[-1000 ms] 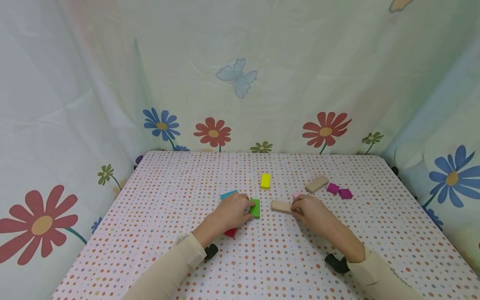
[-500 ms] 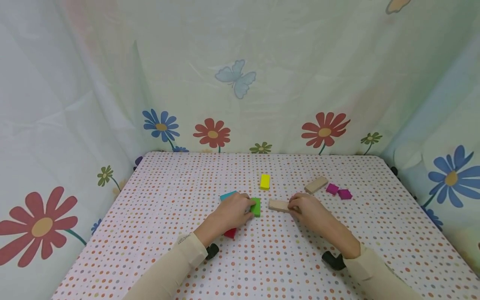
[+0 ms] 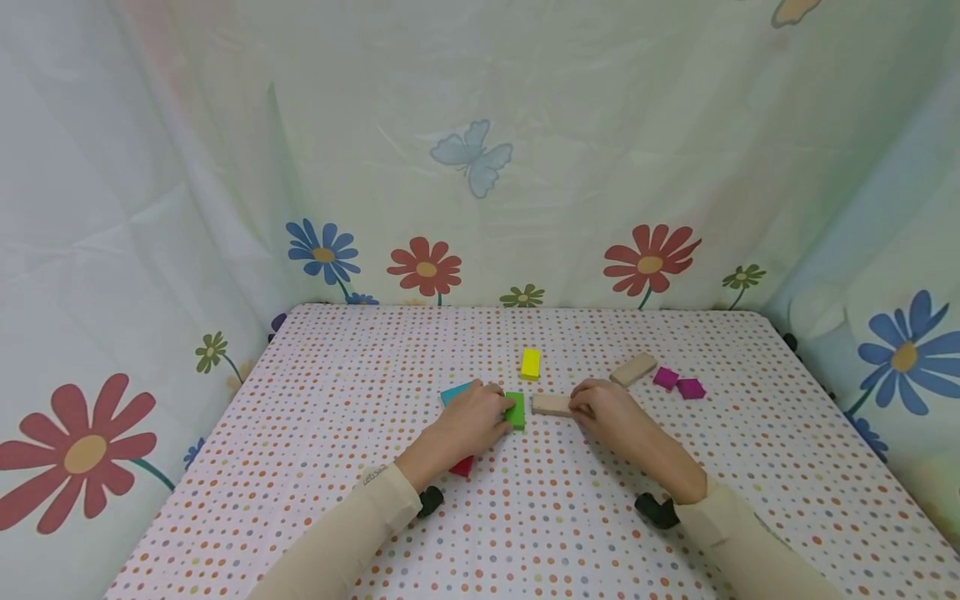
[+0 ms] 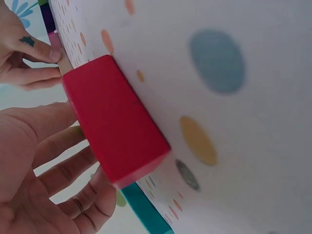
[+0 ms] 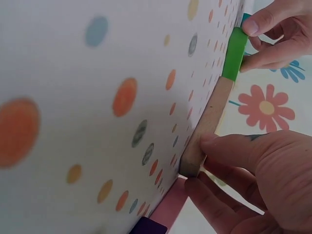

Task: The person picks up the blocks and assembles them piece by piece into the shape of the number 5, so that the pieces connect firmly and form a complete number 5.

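Note:
My left hand point(image 3: 471, 419) pinches one end of a green block point(image 3: 515, 411) lying on the table. To its right, my right hand point(image 3: 613, 414) holds a plain wooden block point(image 3: 551, 405) between thumb and fingers, its far end pointing at the green block. A small gap separates the two blocks in the head view. Under and beside my left hand lie a blue block point(image 3: 455, 392) and a red block point(image 3: 462, 467), both partly covered. The red block point(image 4: 114, 119) fills the middle of the left wrist view. A pink block point(image 5: 170, 200) sits beyond the wooden one in the right wrist view.
A yellow block point(image 3: 531, 364) lies farther back. Behind my right hand are another wooden block point(image 3: 633, 369) and two magenta blocks, one nearer point(image 3: 665, 378) and one farther right point(image 3: 692, 388). A dotted cloth point(image 3: 555, 517) covers the table; flowered curtains point(image 3: 555, 217) surround it.
My right hand has slid the wooden block leftward and slightly away, narrowing the gap to the green block. My left hand has nudged the green block slightly right. The pink block is now hidden in the head view.

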